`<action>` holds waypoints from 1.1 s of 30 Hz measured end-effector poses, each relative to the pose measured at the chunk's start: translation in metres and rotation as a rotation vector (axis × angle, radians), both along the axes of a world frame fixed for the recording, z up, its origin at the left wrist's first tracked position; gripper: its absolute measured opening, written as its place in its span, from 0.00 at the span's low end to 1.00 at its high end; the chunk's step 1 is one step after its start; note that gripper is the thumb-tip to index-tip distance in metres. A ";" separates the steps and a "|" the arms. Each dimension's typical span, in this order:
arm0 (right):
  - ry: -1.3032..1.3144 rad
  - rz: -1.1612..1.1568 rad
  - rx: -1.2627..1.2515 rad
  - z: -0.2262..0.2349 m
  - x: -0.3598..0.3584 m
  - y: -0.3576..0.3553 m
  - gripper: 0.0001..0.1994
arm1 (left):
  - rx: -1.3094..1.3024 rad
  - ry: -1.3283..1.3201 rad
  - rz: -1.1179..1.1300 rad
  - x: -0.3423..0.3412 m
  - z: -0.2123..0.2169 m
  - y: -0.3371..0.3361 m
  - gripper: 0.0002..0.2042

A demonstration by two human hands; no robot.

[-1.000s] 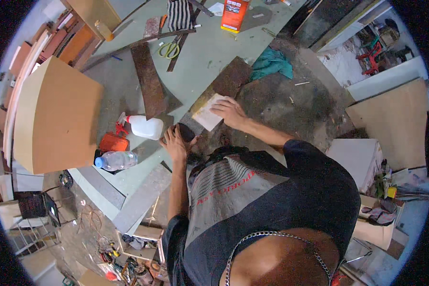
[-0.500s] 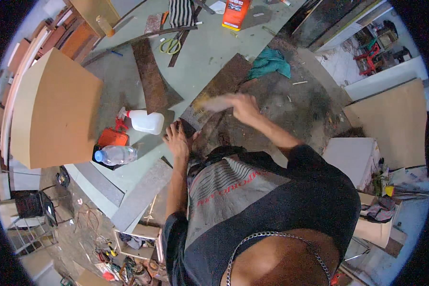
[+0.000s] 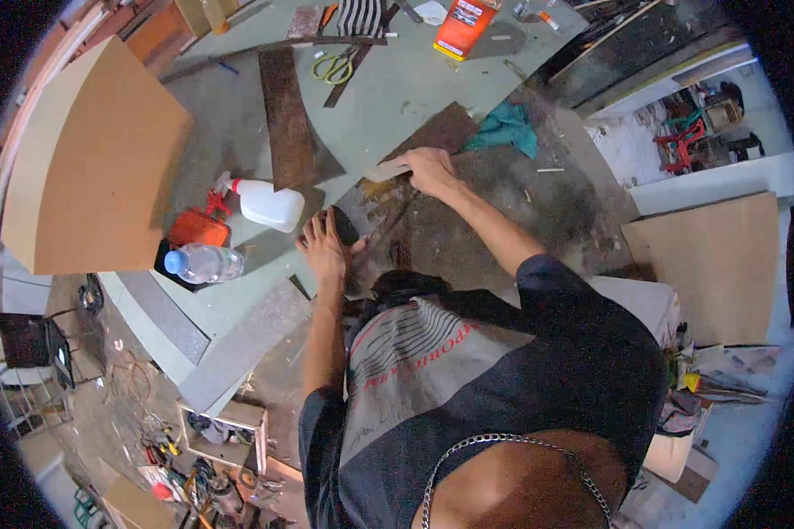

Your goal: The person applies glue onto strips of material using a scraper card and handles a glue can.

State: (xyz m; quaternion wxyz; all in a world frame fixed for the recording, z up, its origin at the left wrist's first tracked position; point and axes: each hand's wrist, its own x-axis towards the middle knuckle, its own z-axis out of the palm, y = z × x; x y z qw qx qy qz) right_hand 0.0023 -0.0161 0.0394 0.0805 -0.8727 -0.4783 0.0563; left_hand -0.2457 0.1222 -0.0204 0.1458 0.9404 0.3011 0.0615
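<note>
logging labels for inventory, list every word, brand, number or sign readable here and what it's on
Print located, not copied:
Black short-sleeved cloth shirt with grey panel: red lettering, partly readable.
Orange rectangular can: pale print, too small to read.
Clear blue-capped plastic bottle: no readable print.

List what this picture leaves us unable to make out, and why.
In the head view:
- Pale slab: gripped end, hidden by the right hand.
- Dark block: partly covered by the left hand.
- Orange can: top, cut off by the upper edge.
- Striped cloth: far end, same edge.
</note>
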 end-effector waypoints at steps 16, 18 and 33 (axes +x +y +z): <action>0.166 0.125 -0.455 -0.001 -0.025 -0.114 0.16 | 0.233 -0.059 0.022 -0.003 -0.031 -0.002 0.51; 0.383 0.015 -0.225 0.023 -0.035 -0.114 0.16 | 0.163 -0.060 0.022 -0.001 -0.019 -0.001 0.51; 0.115 0.116 0.299 0.018 -0.081 -0.036 0.25 | 0.154 -0.348 -0.018 -0.029 0.004 -0.009 0.35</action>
